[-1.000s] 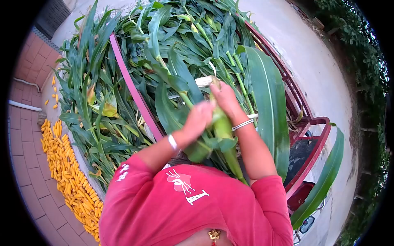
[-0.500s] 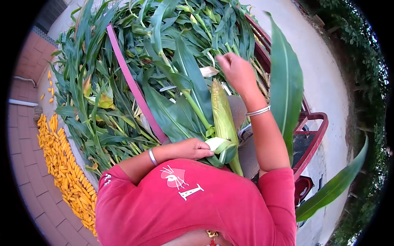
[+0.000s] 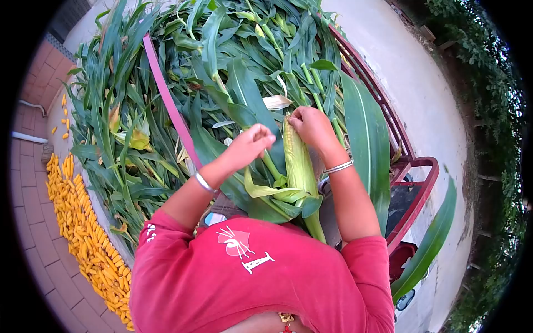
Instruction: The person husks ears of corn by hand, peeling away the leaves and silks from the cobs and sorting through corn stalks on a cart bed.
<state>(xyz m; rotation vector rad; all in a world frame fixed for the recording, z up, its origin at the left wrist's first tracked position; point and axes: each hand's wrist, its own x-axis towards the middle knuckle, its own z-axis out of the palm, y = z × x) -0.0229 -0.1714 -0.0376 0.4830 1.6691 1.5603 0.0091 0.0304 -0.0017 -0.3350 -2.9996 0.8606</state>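
An ear of corn (image 3: 298, 161), still on its stalk and partly in pale green husk, stands upright in front of my chest. Rows of kernels show near its tip. At that tip my right hand (image 3: 313, 127) is closed, fingers pinched on the husk. My left hand (image 3: 250, 146) is just left of the ear, apart from it, with fingers loosely bent and nothing visible in them. A peeled strip of husk (image 3: 261, 190) hangs folded down on the ear's left side, below my left hand. Broad green leaves surround the stalk.
A large heap of cut corn stalks (image 3: 166, 139) fills the space ahead. A pink bar (image 3: 169, 102) crosses it, and a dark red metal frame (image 3: 425, 188) runs along the right. Many husked yellow cobs (image 3: 91, 244) lie on the paving at left.
My left hand has let go of the folded husk low on the ear and risen toward its tip. My right hand has come down onto the tip.
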